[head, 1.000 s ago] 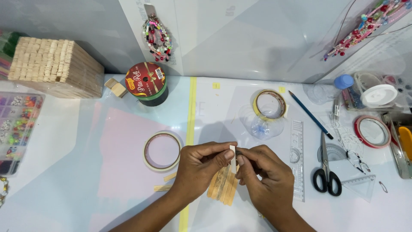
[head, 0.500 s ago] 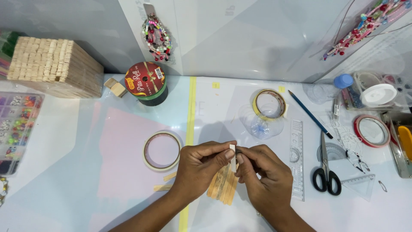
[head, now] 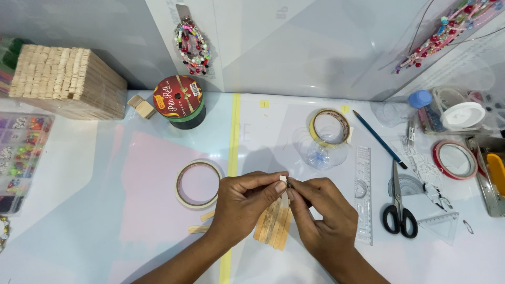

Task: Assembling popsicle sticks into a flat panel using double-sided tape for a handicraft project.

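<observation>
My left hand [head: 244, 202] and my right hand [head: 321, 213] meet at the fingertips over the table's front middle, pinching a small pale strip of tape [head: 284, 181] between thumbs and forefingers. Directly beneath them lies a small bundle of flat wooden sticks [head: 274, 226], side by side, partly hidden by my fingers. Two short stick pieces [head: 201, 223] lie left of the bundle. A roll of pale tape [head: 198, 184] rests flat just left of my left hand.
A stack of wooden sticks [head: 66, 79] and a bead organiser box [head: 21, 158] sit at the left. A red-topped roll stack [head: 179, 102] stands behind. Yellow tape roll [head: 330, 128], pencil [head: 379, 138], clear ruler [head: 363, 194], scissors [head: 398, 208] and red tape roll [head: 454, 159] lie right.
</observation>
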